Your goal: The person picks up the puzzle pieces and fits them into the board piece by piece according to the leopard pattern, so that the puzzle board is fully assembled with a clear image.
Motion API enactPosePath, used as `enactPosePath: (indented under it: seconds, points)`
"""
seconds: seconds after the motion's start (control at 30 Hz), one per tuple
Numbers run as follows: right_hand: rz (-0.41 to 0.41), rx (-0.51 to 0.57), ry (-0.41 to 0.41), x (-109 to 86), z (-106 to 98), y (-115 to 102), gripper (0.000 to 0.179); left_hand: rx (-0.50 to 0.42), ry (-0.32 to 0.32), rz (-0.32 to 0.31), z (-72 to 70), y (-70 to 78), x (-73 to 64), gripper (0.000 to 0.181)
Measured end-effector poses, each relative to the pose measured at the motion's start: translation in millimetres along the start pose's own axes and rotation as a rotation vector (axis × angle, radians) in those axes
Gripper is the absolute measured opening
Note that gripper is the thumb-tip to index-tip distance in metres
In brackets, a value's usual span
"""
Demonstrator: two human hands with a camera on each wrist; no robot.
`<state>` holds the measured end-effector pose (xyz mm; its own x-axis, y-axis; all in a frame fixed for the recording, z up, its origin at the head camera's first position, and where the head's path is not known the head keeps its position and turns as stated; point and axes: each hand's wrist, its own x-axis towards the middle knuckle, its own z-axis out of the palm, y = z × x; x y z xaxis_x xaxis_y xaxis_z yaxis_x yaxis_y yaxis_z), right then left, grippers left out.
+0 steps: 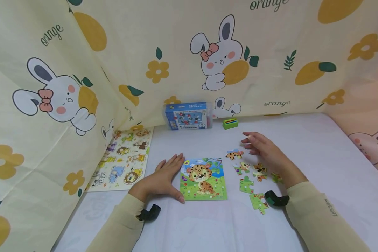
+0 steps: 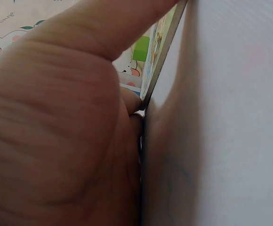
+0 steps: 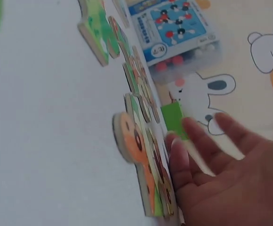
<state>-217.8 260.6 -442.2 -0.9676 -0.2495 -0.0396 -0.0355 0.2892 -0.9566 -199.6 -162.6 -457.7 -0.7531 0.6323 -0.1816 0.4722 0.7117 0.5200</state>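
Observation:
A square leopard puzzle board lies flat on the white table. Along its left side rests my left hand, fingers straight, with fingertips near the top corner and thumb near the bottom one. To the board's right are several loose jigsaw pieces: a leopard-spotted piece, a green piece and a spotted green piece among them. Over the far end of these pieces is my right hand, its fingers loosely bent with nothing visible between them. The right forearm partly covers another piece.
An animal-picture sheet lies at the left by the patterned cloth wall. At the back stand a blue boxed set in a clear case and a small green block with coloured stripes. Patterned cloth encloses the back and sides.

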Motion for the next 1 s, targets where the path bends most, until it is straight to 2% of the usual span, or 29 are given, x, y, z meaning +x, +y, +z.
enactPosePath:
  seconds: [0.23,0.37,0.47,0.6,0.73,0.83,1.0]
  points:
    - [0.016,-0.274,-0.066,1.5,1,10,0.072,-0.010,0.001,0.002,-1.6,2.6,-1.2,0.153]
    - [-0.020,-0.406,-0.077,4.7,6,11,0.057,-0.019,0.007,0.006,-1.4,2.9,-1.2,0.152]
    - [-0.038,-0.452,-0.065,6.8,9,12,0.048,-0.021,0.007,0.006,-1.9,3.5,-1.5,0.152]
    - [0.002,-0.437,-0.017,7.2,11,12,0.044,-0.019,0.004,0.006,-2.0,3.4,-1.8,0.153]
    - [0.040,-0.372,0.038,6.6,14,9,0.034,-0.017,0.003,0.011,-1.3,2.5,-1.2,0.152]
    - [0.034,-0.328,0.067,5.5,16,4,0.025,-0.016,-0.001,0.011,-1.9,2.8,-1.3,0.153]
    - [0.004,-0.296,0.075,2.3,19,-6,0.026,-0.014,-0.001,0.013,-1.6,2.1,-0.9,0.152]
